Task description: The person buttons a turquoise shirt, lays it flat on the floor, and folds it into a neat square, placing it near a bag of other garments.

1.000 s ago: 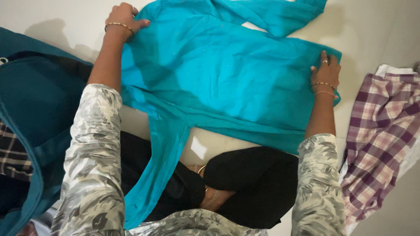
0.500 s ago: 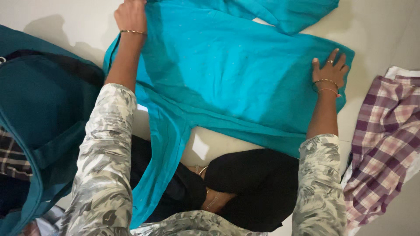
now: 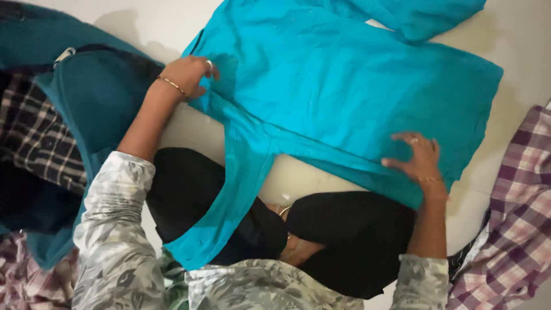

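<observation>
A turquoise garment [image 3: 344, 86] lies spread on the pale floor [image 3: 516, 34] before a seated person. The left hand [image 3: 189, 74] pinches its left edge; the right hand [image 3: 416, 158] presses, fingers spread, on its near hem. One sleeve trails over the lap and may drag the cloth askew.

a bright turquoise garment [image 3: 344, 86] of thin, slightly creased cloth lies spread flat on the pale floor [image 3: 516, 34]. its broad body runs from upper left to the right edge. one long panel hangs down over a black-clad lap at lower left, and a sleeve folds back at the top right. both hands rest on its near edge.
</observation>
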